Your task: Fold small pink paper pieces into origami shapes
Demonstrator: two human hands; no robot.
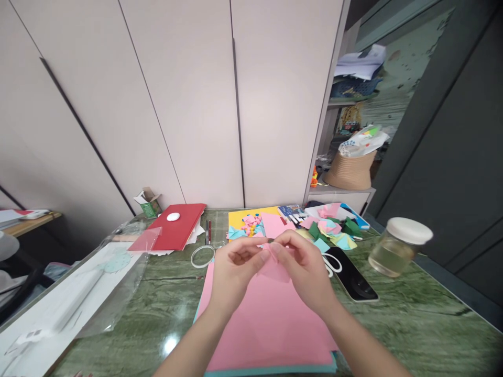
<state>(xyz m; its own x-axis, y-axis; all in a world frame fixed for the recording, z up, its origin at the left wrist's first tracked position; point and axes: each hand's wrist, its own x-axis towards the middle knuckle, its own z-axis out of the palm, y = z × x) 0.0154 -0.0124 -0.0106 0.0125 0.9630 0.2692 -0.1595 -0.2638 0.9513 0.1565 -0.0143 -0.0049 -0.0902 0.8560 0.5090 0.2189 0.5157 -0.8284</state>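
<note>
Both hands meet over a stack of large pink sheets (271, 330), with blue-green paper showing beneath its edges. My left hand (239, 267) pinches a small piece of pink paper (273, 269) between thumb and fingers. From the other side, my right hand (301, 264) grips the same piece, its thumb close to the left thumb. The piece looks folded or creased at the top, though the fingertips partly hide it. White-handled scissors (334, 263) lie just beyond my right hand, their blades hidden. A roll of tape (202, 256) rests left of my left hand.
A black phone (351, 277) and a lidded glass jar (396, 248) stand at right. Paper scraps (334, 228) and a yellow sheet (234, 217) with small folded pieces lie behind. A red folder (176, 230) and plastic-wrapped white board (78, 293) occupy the left.
</note>
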